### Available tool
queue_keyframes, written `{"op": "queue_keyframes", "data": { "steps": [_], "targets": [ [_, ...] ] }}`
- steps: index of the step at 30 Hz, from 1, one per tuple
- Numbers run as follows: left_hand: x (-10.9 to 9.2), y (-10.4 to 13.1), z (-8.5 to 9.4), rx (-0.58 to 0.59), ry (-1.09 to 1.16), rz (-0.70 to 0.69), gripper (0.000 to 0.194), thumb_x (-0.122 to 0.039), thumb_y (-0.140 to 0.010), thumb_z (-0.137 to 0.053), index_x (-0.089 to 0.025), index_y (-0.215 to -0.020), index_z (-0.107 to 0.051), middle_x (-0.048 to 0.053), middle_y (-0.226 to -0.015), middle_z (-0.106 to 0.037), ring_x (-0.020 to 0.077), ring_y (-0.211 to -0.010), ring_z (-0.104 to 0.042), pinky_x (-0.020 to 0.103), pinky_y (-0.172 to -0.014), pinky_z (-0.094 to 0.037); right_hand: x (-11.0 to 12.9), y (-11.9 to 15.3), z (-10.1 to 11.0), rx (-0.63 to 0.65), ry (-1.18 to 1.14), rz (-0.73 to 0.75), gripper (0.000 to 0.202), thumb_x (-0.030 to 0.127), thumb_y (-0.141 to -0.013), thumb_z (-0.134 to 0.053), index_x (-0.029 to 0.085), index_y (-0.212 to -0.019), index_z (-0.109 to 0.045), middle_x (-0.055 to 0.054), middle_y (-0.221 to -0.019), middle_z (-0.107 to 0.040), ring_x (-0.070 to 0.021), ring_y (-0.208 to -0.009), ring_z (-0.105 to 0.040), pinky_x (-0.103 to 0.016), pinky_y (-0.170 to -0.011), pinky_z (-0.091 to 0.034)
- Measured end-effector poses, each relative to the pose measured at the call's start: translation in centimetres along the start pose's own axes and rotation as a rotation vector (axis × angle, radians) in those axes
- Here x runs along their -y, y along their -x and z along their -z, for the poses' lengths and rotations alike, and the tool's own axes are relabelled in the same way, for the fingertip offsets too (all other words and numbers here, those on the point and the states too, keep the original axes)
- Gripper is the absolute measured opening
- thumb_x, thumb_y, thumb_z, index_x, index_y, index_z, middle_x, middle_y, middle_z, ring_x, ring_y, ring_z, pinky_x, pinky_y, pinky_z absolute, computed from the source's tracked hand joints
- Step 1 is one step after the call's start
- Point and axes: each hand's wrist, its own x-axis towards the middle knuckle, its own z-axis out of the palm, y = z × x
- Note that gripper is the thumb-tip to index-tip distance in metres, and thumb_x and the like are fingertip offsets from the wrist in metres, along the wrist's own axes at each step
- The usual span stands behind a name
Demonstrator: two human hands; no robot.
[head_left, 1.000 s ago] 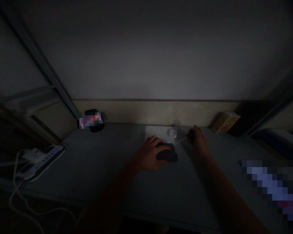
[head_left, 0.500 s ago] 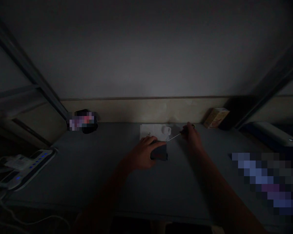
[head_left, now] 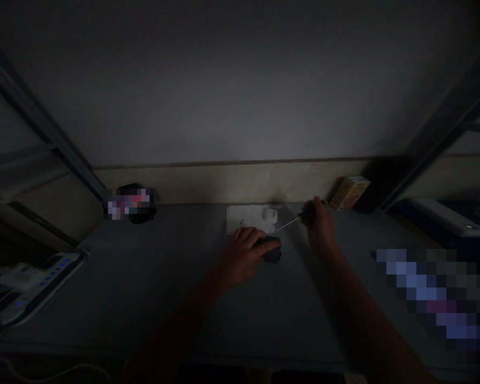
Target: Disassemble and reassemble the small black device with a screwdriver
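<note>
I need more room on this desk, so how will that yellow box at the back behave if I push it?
The yellow box has flat faces and straight edges, so it will probably keep its shape and slide rather than roll. Pushed backwards, it would likely soon meet the wall. Its contents are hidden, so I can't judge weight.

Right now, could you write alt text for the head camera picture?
A left hand holds a dark object on a dim desk, while a right hand points a thin tool towards it. White paper lies behind; a power strip sits far left, a carton right.
</note>
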Motion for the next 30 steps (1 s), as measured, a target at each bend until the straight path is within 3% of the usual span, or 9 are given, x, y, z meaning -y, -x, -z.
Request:
{"op": "queue_keyframes", "data": {
  "steps": [4,9,12,17,30],
  "targets": [
    [-0.5,-0.1,-0.4,-0.053,-0.029,0.005,0.048,-0.012,-0.097,-0.061,-0.031,-0.141,-0.057,0.008,-0.12,-0.057,0.0258,-0.115,-0.055,0.045,-0.099,-0.047,1.2,0.6,-0.2,0.05,-0.036,0.046,0.05,0.071,-0.077,-0.073,0.022,-0.076,-0.063,0.003,-0.07,-0.057,-0.0107,-0.059,-0.051,-0.022,-0.049,-0.04],
    [-0.3,-0.1,0.2,-0.218,0.101,0.129,0.041,-0.029,-0.096,-0.068,-0.028,-0.136,-0.06,0.009,-0.124,-0.055,0.0267,-0.119,-0.052,0.045,-0.106,-0.046,2.0,1.2,-0.2,0.006,0.116,0.189,0.051,0.069,-0.085,-0.066,0.022,-0.068,-0.058,0.002,-0.065,-0.051,-0.012,-0.059,-0.047,-0.025,-0.052,-0.039],
    [0.2,-0.1,0.1,-0.276,0.152,0.178,0.035,-0.03,-0.099,-0.063,-0.025,-0.134,-0.061,0.009,-0.122,-0.056,0.0255,-0.118,-0.053,0.044,-0.105,-0.046,2.3,1.6,-0.3,-0.016,0.166,0.223,0.05,0.068,-0.085,-0.068,0.021,-0.069,-0.059,0.002,-0.066,-0.052,-0.0123,-0.06,-0.048,-0.025,-0.055,-0.041],
    [0.4,-0.2,-0.7,-0.28,0.158,0.198,0.026,-0.028,-0.105,-0.051,-0.024,-0.128,-0.064,0.008,-0.117,-0.061,0.0238,-0.115,-0.057,0.044,-0.103,-0.046,2.6,2.2,-0.7,-0.027,0.221,0.228,0.049,0.069,-0.082,-0.07,0.021,-0.071,-0.061,0.0,-0.068,-0.055,-0.0138,-0.062,-0.051,-0.026,-0.055,-0.043],
    [-1.4,-0.8,-0.9,-0.203,0.142,0.159,0.027,-0.029,-0.104,-0.054,-0.024,-0.129,-0.064,0.007,-0.121,-0.07,0.0243,-0.114,-0.061,0.045,-0.1,-0.045,3.2,2.6,-1.0,-0.038,0.279,0.263,0.051,0.069,-0.084,-0.067,0.022,-0.067,-0.057,0.002,-0.063,-0.053,-0.0128,-0.057,-0.048,-0.027,-0.053,-0.04]
  ]
}}
